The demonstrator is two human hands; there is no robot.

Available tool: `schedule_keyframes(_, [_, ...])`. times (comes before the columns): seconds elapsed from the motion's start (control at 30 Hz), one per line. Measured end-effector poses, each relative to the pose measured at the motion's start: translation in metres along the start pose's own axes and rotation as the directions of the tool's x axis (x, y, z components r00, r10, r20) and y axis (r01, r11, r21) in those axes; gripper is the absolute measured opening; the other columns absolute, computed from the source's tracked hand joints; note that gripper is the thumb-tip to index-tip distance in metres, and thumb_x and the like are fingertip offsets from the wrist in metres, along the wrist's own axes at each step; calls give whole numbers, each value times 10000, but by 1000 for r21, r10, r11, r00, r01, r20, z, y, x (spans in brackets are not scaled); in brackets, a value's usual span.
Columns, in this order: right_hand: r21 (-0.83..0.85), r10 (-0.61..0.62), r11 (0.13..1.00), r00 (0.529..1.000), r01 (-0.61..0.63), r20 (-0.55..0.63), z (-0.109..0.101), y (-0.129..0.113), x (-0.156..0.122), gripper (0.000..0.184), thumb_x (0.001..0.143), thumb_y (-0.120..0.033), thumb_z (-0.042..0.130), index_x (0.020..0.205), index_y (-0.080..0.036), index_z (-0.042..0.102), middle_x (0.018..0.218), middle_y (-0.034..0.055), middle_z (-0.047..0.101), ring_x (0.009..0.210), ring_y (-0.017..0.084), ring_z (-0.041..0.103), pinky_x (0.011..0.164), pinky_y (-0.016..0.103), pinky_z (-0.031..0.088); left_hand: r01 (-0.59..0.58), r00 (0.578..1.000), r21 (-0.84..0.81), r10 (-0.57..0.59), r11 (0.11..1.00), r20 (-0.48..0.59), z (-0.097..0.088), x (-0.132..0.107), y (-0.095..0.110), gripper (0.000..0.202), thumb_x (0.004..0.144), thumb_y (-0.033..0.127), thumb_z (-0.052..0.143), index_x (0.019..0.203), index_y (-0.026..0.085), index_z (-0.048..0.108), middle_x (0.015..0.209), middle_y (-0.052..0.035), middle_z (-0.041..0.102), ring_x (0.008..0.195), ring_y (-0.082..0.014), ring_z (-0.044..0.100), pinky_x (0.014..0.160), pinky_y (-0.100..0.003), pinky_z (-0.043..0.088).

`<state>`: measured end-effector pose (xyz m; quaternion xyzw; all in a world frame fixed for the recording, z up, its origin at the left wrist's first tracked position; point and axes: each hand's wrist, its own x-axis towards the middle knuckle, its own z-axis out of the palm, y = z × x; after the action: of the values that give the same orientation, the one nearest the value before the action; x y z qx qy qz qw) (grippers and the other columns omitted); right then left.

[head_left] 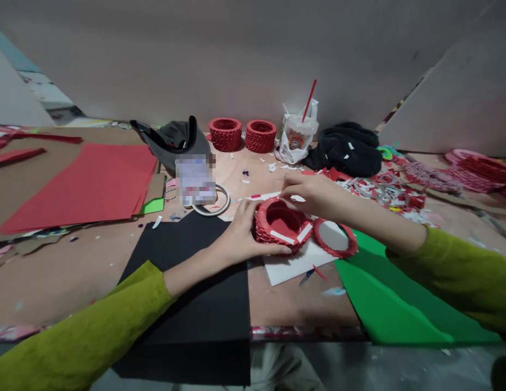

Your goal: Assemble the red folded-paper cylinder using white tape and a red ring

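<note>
My left hand (236, 239) grips the layered red paper bowl (282, 225) by its side, just above a white card (295, 263), while my right hand (310, 193) pinches closed at the rim, though I can't tell on what. Squeezing too hard could crush the layers or lift the white strips (282, 237). A scalloped red ring (335, 238) lies beside it, with black (187, 282) and green sheets (383, 293) on a speckled table (301, 304) before a grey wall (236, 60).

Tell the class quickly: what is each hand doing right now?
Left hand: closed around a red paper coil bowl.
Right hand: fingertips at the bowl's rim; grip unclear.
</note>
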<state>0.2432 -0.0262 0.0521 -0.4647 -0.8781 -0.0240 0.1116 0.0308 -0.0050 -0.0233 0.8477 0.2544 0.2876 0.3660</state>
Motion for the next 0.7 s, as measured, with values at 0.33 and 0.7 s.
schedule_keyframes(0.33, [371,143,917,989,-146,36,-10,9,4,215,835,-296,612,806,-137,754,823,87,687,721,166,602,642,279,464,-35,999,6,35,999,-16,2,-1,-1,922,593,614,789,1329,252,370,1242,-91,430,1238,-300,434,1082,-493,368])
schedule_keyframes(0.7, [574,378,693,897,-437,228,-1,20,5,222,716,-351,709,776,-145,768,736,58,715,680,160,612,632,282,481,-29,1000,15,29,999,-2,2,0,-2,949,568,616,800,1329,231,384,1252,-95,434,1250,-303,422,1095,-488,358])
